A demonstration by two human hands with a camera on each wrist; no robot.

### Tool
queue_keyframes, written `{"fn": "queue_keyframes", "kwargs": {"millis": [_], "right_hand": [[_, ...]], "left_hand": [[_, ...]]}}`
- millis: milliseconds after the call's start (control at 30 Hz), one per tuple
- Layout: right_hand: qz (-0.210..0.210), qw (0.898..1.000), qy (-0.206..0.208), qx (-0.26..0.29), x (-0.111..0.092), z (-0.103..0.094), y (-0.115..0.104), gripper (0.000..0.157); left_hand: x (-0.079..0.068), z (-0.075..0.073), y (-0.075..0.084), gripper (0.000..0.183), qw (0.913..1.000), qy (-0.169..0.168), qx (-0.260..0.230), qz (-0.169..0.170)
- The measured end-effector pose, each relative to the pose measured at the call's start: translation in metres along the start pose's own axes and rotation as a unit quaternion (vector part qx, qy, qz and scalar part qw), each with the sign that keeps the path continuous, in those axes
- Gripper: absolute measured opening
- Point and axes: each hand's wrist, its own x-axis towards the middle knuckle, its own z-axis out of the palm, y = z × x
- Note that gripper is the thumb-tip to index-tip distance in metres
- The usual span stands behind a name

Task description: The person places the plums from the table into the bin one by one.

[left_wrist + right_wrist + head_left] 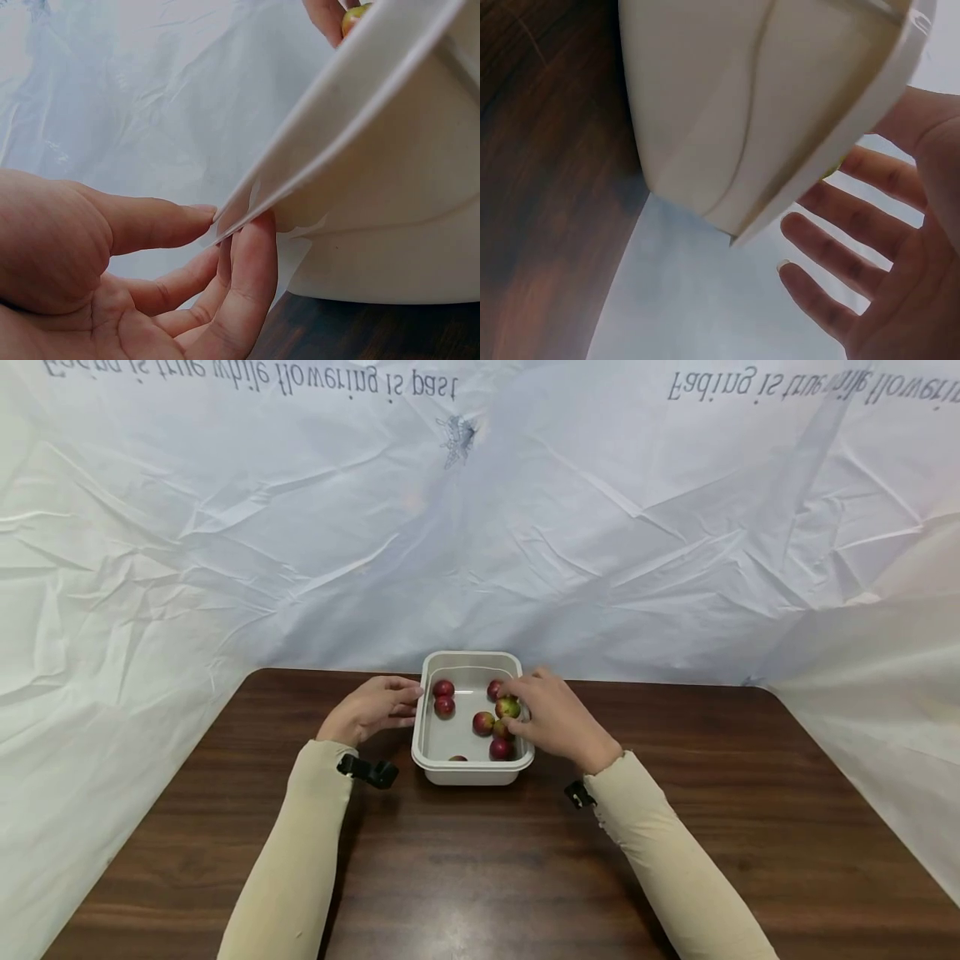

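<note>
A cream plastic tub (472, 775) holds several small round plums, such as a dark red plum (444, 707) at its left side and another red plum (501, 749) near the front right. My left hand (375, 703) pinches the tub's left rim (315, 142), thumb above and fingers beneath. Reaching over the right rim, my right hand (555, 714) holds a red-and-green plum (507, 707) between thumb and fingers. In the left wrist view that plum (356, 16) shows above the rim. The tub wall mostly hides it in the right wrist view, where the other fingers spread outside.
The tub stands near the back edge of a dark brown wooden table (465, 868). White crinkled sheeting (337, 527) with printed lettering hangs behind and at both sides. Each sleeved wrist carries a black strap, such as the left strap (367, 771).
</note>
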Motion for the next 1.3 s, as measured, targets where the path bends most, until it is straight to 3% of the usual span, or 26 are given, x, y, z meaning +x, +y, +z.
{"fn": "queue_keyframes", "kwargs": {"millis": [233, 600, 1100, 1300], "right_hand": [[0.007, 0.999, -0.016, -0.027, 0.000, 0.006, -0.004, 0.030], [0.037, 0.998, -0.049, -0.021, 0.004, 0.010, -0.007, 0.031], [0.028, 0.999, -0.025, -0.005, 0.001, 0.013, -0.013, 0.005], [0.011, 0.999, -0.042, -0.024, 0.000, 0.013, -0.012, 0.017]], "left_hand": [[0.002, 0.000, -0.001, 0.044, 1.0000, 0.000, -0.004, -0.001], [0.000, 0.000, 0.003, 0.044, 1.0000, 0.000, -0.008, 0.001], [0.001, 0.001, 0.000, 0.043, 0.9999, 0.001, -0.014, 0.003], [0.002, 0.001, -0.001, 0.043, 1.0000, 0.001, -0.008, 0.002]]}}
